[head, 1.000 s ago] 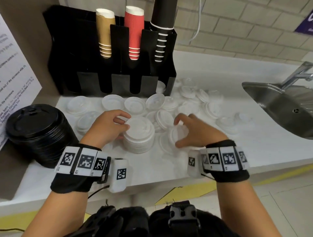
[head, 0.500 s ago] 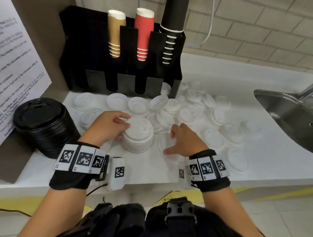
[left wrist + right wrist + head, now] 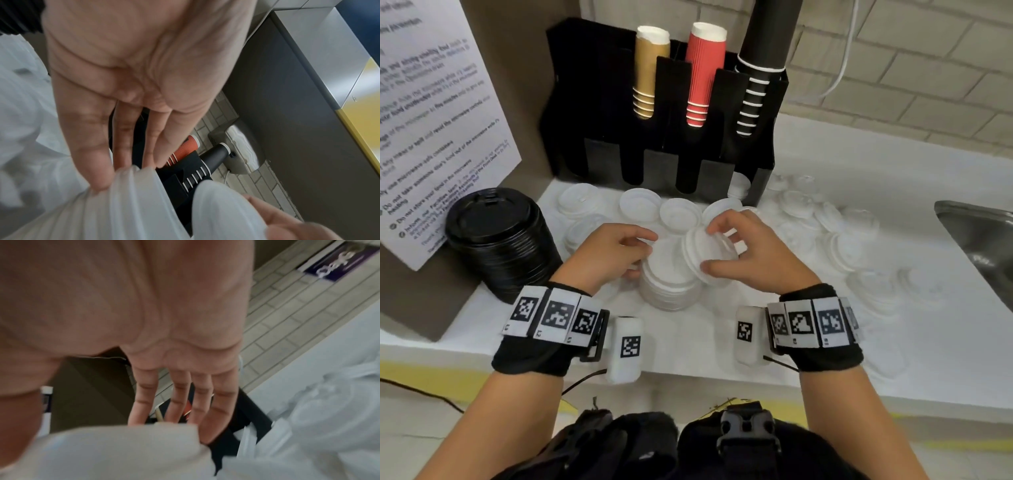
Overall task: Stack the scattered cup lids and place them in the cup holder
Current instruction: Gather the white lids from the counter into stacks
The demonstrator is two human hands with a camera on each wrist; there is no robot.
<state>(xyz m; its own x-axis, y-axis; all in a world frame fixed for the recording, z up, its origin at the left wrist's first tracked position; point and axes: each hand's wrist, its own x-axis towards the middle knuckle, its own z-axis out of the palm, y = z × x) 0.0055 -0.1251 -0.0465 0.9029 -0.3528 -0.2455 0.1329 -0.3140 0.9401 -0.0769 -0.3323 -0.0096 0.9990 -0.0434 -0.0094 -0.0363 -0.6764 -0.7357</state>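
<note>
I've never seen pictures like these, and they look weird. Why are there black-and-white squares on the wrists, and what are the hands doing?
No machine here: these are a person's two hands. The big picture comes from a camera worn on the head, looking down. The other two come from small cameras strapped to the wrists, so you see the palms close up. The squares are markers on the wristbands.

On the white counter lie many white lids. The left hand holds the pile of lids. The right hand holds one white lid, tilted, just above the pile.

Behind stands a black cup holder with gold, red and black cups. On the left is a pile of black lids; on the right, a sink.
</note>
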